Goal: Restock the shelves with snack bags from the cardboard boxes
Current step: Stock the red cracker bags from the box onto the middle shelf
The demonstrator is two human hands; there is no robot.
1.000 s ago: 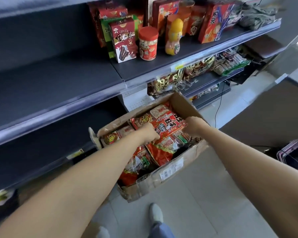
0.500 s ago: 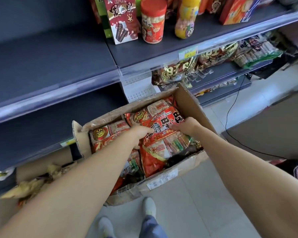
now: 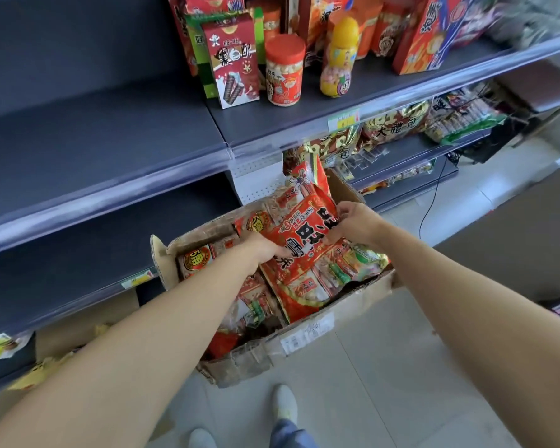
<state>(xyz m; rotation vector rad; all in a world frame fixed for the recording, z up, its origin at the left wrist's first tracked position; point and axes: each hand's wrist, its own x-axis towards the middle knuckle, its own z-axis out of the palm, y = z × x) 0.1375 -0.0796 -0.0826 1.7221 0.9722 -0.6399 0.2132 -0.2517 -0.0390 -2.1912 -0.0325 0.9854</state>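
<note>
An open cardboard box (image 3: 307, 337) stands on the floor in front of the shelving, filled with several red snack bags. The top red snack bag (image 3: 299, 240) is tilted up out of the box, its far end raised. My left hand (image 3: 265, 248) grips its near left edge. My right hand (image 3: 353, 223) pinches its right edge. The dark shelf (image 3: 88, 150) above the box on the left is bare. A lower shelf (image 3: 78, 263) behind the box is dark and bare too.
Boxes, a red-lidded jar (image 3: 284, 71) and a yellow bottle (image 3: 338, 58) stand on the upper right shelf. Gold and red bags (image 3: 392, 127) fill the shelf below them. A black cable (image 3: 432, 202) hangs to the tiled floor. My shoes (image 3: 283, 402) are beside the box.
Both hands closed on the top red bag and raised it, so its far end now stands above the box rim. The camera tilted up toward the shelves.
</note>
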